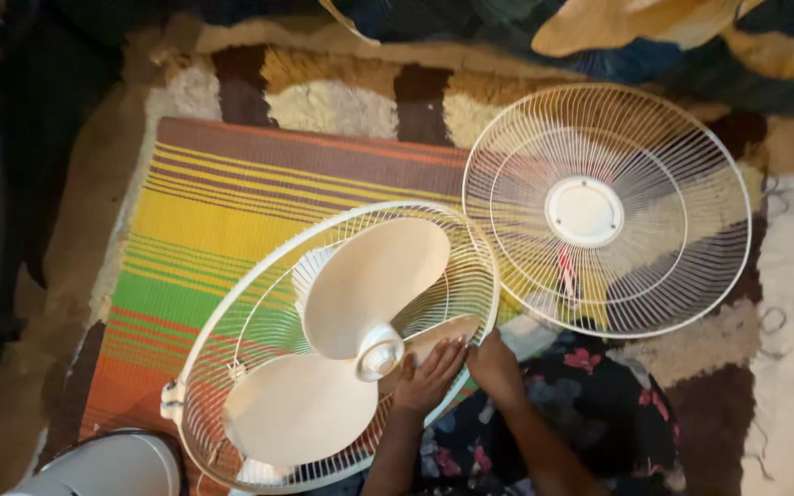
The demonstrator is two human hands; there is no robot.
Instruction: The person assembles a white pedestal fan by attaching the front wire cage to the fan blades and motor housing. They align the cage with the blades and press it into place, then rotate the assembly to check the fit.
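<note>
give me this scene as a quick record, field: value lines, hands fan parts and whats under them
left hand: flat on a fan blade, beside the hub
right hand: at the rim of the rear grille, fingers curled over it
fan blades: three, cream, still mounted inside the rear grille
front grille: off the fan, lying flat to the right, its rim meeting the rear grille's
surface: striped mat over a patchwork rug
lower left: white rounded base, partly cut off
lap: dark floral fabric

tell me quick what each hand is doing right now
Left hand: open, fingers flat on a fan blade, holding nothing.
Right hand: at the rear guard's rim; grip cannot be told.
</note>
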